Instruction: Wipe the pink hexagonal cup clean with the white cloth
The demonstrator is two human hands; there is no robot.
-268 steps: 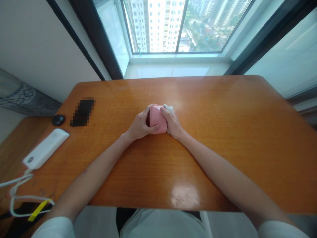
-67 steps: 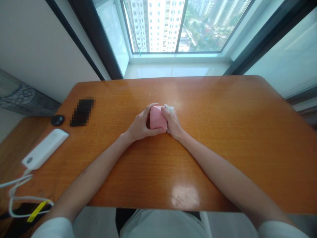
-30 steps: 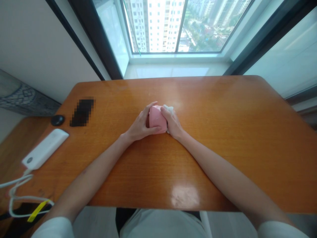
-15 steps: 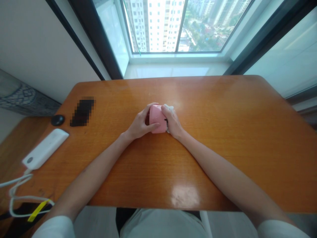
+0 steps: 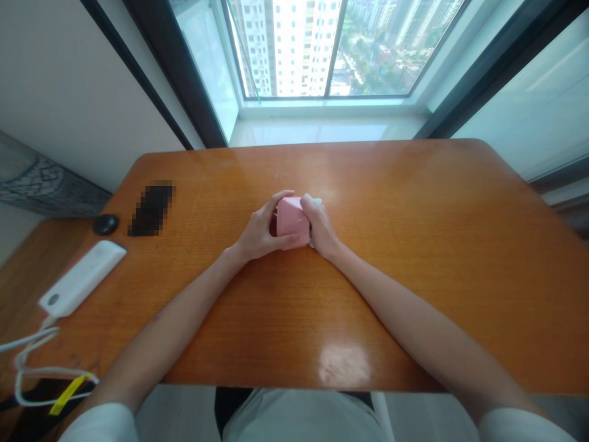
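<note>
Turning slightly between the two hands since the last frame, the pink block-shaped object [image 5: 292,221] is now showing a corner toward the upper left, while the head camera is drifting a little, so the desk items are sitting slightly differently in view. The left hand [image 5: 260,231] is gripping the object from its side, fingers curled over the top and thumb running along the near edge. The right hand [image 5: 321,227] is pressing in from the opposite side, fingers closed against it, so the object is being clamped between both palms at mid-table, probably to keep it steady while it's being worked. A white tissue or cloth [image 5: 313,200] is poking out behind the right hand, apparently pinched against the object. Both forearms are resting along the orange wooden table [image 5: 414,288], likely bracing the grip. Off to the left, a pixelated dark rectangle [image 5: 150,210], a round black item [image 5: 105,224] and a white power bank [image 5: 81,278] with a white cable [image 5: 30,362] are lying untouched. Hard to make out: the object's material, its underside, whether it's touching the table, the dark gap by the left palm, and how much cloth is hidden.
</note>
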